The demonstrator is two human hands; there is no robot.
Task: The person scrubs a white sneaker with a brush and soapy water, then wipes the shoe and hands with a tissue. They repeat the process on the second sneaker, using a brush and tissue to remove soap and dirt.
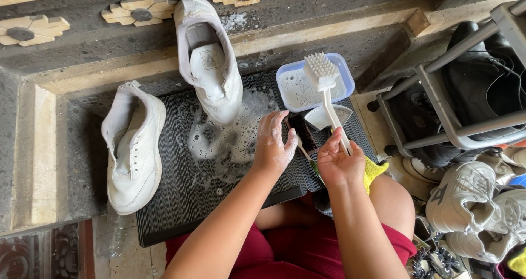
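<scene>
White plastic makes up the long-handled scrub brush (326, 90), which is held by its handle end in the right hand (339, 161), fingers curled around it. Its long axis runs up and away from the person, tilted slightly left, with the bristled head (320, 71) over a blue-rimmed tub of soapy water (346, 79). The soapy left hand (272, 145) is held open, fingers loosely spread and gripping nothing, just beside a dark shoe brush (304, 134) on the black ribbed mat (175, 197), near foam (230, 136) and a white sneaker (210, 57).

White long-handled scrub brush (327, 93), bristles up, head over the soapy tub (344, 71)
</scene>
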